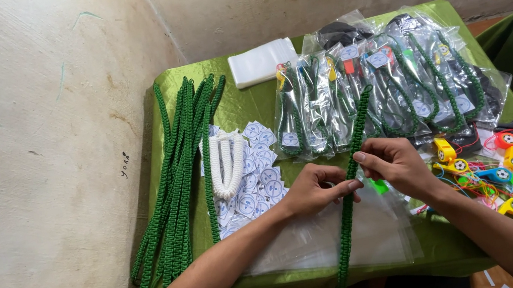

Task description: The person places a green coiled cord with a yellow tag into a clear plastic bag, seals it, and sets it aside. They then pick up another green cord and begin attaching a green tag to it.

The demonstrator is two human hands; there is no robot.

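Green braided cord runs from bottom centre of the frame up toward the packed clear bags at upper centre, each bag holding a coiled green cord and a bright whistle. Empty clear bags lie flat on the green counter under the hands. Left hand and right hand meet at mid-frame, each grip pinching the cord between thumb and fingertips, forearms angled in from below.
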